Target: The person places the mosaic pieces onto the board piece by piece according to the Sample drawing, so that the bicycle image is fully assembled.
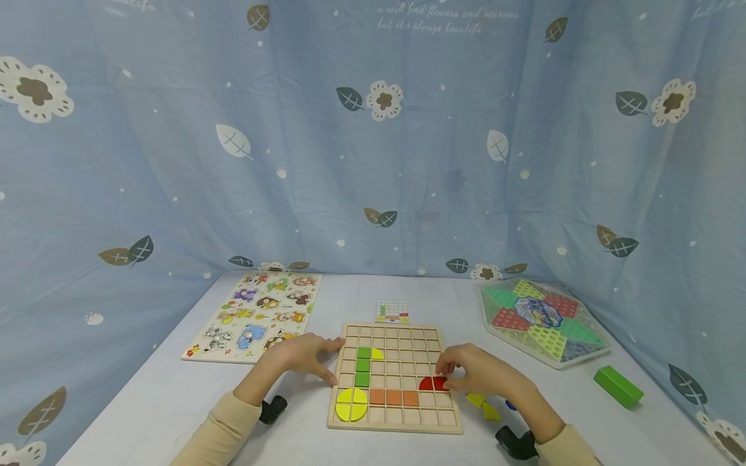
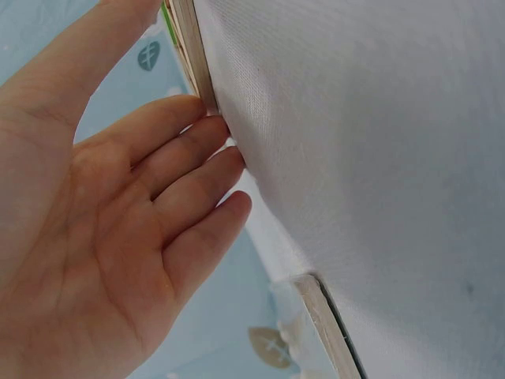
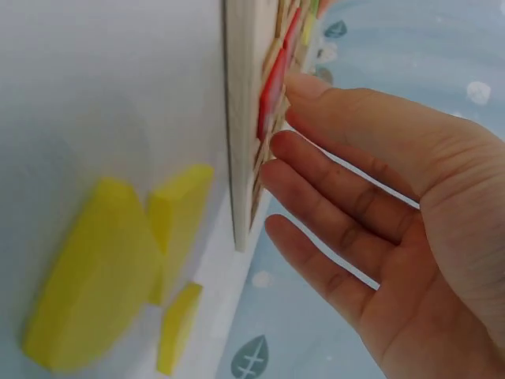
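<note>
A wooden grid board [image 1: 396, 427] lies on the table between both hands. At its left edge, my left hand [image 1: 305, 355] rests with thumb and fingers spread; the left wrist view shows its fingertips against the board's side. My right hand [image 1: 474, 370] reaches over the right edge, thumb and fingertips at the right one of two red quarter-round pieces [image 1: 427, 384], which lies in the grid. Also in the grid are green squares [image 1: 362, 364], orange squares [image 1: 394, 397], a yellow circle of quarters [image 1: 351, 405] and one yellow quarter [image 1: 377, 355].
Loose yellow pieces [image 1: 491, 411] and a blue piece [image 1: 510, 405] lie right of the board. Behind it is a small pattern card [image 1: 392, 310]. An animal puzzle [image 1: 265, 317] lies left; a hexagonal game box [image 1: 542, 317] and green block [image 1: 618, 387] lie right.
</note>
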A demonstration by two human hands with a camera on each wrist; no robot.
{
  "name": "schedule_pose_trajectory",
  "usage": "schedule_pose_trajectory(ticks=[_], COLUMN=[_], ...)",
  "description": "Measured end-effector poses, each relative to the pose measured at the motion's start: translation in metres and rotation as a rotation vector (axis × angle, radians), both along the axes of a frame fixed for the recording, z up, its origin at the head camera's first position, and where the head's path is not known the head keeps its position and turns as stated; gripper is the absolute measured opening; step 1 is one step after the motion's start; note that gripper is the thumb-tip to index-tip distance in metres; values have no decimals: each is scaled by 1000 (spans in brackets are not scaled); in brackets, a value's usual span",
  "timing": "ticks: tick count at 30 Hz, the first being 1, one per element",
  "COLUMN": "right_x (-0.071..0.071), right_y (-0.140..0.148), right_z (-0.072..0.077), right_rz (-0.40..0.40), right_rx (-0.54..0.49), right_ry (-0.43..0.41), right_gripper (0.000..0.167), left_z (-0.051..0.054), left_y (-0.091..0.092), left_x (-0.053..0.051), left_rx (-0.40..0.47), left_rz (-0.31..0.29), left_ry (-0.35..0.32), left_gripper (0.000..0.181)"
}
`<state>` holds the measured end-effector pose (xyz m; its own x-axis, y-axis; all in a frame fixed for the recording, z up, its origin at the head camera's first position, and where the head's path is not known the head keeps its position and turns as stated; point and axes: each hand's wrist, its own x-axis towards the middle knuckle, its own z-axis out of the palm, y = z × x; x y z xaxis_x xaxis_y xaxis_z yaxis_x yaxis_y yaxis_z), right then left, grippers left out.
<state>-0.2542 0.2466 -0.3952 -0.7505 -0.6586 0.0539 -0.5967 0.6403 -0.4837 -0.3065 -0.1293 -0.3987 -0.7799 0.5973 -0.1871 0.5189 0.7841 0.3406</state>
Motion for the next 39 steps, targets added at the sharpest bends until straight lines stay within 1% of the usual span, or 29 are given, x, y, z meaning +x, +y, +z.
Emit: schedule_pose_trajectory(ticks=[4, 8, 11, 17, 22, 28, 39], right_x=[-1, -3, -4, -4, -5, -8, -12], right_y=[7, 18, 26, 38, 47, 55, 56], right_z=[5, 8, 8, 9, 7, 2, -2], right_rz=[-22, -2, -12, -63, -96, -120, -102], right_rx=[20, 24, 37, 55, 57, 59, 33], right_ry=[25, 40, 31, -13, -38, -70, -47], right_gripper=[14, 14, 13, 15, 21, 22, 20], left_z=[0, 1, 1, 2, 1, 1, 1], left_y=[0, 0, 0, 0, -1, -1, -1], left_x=[0, 1, 1, 2, 2, 2, 2], left_rx=[6, 4, 0, -4, 6, 10, 13], left_rz=[-6, -8, -6, 0, -4, -7, -13], left_ry=[1, 5, 8, 9, 5, 7, 3], left_gripper=[84, 85, 86, 86, 85, 85, 85])
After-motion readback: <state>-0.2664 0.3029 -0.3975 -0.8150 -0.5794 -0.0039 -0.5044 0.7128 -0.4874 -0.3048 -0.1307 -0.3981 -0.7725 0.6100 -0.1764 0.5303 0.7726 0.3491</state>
